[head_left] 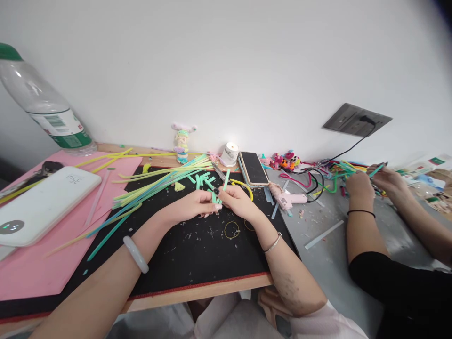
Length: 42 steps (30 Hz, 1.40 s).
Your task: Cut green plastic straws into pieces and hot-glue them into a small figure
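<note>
Both hands meet above the black mat [197, 256], with fingers pinched together. My left hand [192, 205] grips the lower end of short light-green pipe cleaner pieces [213, 197]. My right hand [237, 201] is closed on a green pipe cleaner [226, 179] whose free end sticks up past the fingers. Where the fingertips meet, the exact grip is partly hidden. Just behind the hands lie several cut green pieces [203, 180] and a metal tool [219, 172], perhaps scissors, partly covered. Long yellow, green and blue pipe cleaners [158, 184] spread out left of my hands.
A power bank [49, 205] lies on pink sheets [79, 254], near a plastic bottle [56, 108]. Behind are a small doll [181, 146], a paper cup [230, 154] and a phone [253, 168]. A glue gun [287, 197] lies right, with a co-worker's hands [374, 181] beyond.
</note>
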Available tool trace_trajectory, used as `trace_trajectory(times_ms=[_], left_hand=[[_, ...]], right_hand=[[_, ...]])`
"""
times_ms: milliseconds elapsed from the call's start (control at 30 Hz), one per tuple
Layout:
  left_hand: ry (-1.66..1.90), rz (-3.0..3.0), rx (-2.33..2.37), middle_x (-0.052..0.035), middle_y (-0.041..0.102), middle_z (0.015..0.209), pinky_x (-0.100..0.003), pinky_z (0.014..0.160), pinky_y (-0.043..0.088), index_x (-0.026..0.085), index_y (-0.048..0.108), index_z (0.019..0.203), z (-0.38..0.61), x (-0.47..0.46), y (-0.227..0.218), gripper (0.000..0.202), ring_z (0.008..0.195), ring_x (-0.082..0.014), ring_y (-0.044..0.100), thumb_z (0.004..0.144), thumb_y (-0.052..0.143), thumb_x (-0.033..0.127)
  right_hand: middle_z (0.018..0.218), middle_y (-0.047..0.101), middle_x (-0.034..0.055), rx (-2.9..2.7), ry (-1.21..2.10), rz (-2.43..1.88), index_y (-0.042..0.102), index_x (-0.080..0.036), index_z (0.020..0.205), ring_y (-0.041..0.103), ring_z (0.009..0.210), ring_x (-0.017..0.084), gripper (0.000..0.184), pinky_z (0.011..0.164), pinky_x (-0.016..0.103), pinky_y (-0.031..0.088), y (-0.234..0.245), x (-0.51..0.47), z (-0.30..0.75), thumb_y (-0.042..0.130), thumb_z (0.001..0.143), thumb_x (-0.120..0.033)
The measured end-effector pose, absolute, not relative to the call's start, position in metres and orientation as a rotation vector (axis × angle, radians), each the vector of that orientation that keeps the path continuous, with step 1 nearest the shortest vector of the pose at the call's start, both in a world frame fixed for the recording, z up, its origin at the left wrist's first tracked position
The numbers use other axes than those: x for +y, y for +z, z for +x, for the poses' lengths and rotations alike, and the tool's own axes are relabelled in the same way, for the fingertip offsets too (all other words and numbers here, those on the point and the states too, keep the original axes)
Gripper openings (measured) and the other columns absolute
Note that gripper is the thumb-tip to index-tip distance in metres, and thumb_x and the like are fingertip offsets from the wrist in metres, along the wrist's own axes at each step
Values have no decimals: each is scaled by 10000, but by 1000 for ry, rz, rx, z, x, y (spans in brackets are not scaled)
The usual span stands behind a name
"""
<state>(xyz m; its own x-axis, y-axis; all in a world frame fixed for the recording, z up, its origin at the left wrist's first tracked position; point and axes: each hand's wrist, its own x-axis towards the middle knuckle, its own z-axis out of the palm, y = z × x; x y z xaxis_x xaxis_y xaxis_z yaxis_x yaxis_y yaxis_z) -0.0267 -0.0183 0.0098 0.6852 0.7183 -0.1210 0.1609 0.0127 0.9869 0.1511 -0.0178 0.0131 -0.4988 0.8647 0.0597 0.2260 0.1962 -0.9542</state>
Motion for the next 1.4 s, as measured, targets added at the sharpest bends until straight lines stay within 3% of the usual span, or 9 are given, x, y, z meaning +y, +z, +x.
trace_trajectory(times_ms=[167, 367, 467, 567, 800, 1267, 1400], left_hand=[[706, 1444, 966, 20, 464, 511, -242, 476, 298, 174, 523, 629, -28, -13, 8, 323, 469, -112, 419, 755, 546, 470], [989, 1987, 1541, 34, 340, 474, -262, 493, 227, 193, 338, 482, -36, -8, 2, 439, 476, -114, 316, 769, 527, 465], [1086, 2113, 1421, 26, 421, 573, -253, 534, 285, 195, 410, 574, -33, -13, 6, 334, 539, -121, 381, 792, 523, 422], [964, 2223, 1172, 4, 501, 693, -251, 580, 337, 198, 513, 720, -26, -19, 7, 219, 611, -133, 455, 829, 490, 387], [923, 2437, 1168, -49, 557, 852, -263, 663, 370, 202, 548, 864, -21, -20, -2, 279, 780, -171, 538, 921, 302, 319], [938, 2348, 1174, -39, 576, 777, -268, 656, 377, 195, 566, 805, -23, -18, 5, 288, 736, -171, 539, 904, 337, 340], [976, 1988, 1126, 5, 608, 706, -250, 574, 393, 202, 576, 868, -19, -21, 7, 232, 534, -119, 507, 865, 424, 377]], right_hand=[[496, 233, -84, -1432, 1175, -1026, 327, -199, 603, 178, 431, 56, 405, 428, 223, 137, 5, -10, 154, 482, 830, -497], [494, 284, -74, -1354, 1080, -1061, 354, -192, 591, 222, 430, 56, 422, 430, 226, 166, 1, -8, 153, 482, 825, -519], [478, 300, -72, -1365, 1093, -1063, 376, -188, 592, 224, 422, 55, 417, 429, 226, 174, 0, -11, 148, 480, 830, -514], [470, 320, -67, -1386, 1093, -1053, 391, -184, 583, 241, 423, 58, 417, 431, 225, 195, -2, -14, 144, 480, 835, -504], [468, 304, -62, -1451, 1122, -1035, 393, -187, 556, 261, 425, 68, 436, 436, 230, 214, -4, -17, 139, 459, 848, -504], [496, 289, -65, -1485, 1122, -1076, 369, -196, 578, 236, 433, 69, 412, 428, 224, 210, 0, -14, 144, 476, 832, -502], [498, 302, -61, -1580, 1136, -1049, 400, -193, 601, 266, 443, 75, 401, 442, 226, 230, 1, -15, 142, 442, 852, -502]])
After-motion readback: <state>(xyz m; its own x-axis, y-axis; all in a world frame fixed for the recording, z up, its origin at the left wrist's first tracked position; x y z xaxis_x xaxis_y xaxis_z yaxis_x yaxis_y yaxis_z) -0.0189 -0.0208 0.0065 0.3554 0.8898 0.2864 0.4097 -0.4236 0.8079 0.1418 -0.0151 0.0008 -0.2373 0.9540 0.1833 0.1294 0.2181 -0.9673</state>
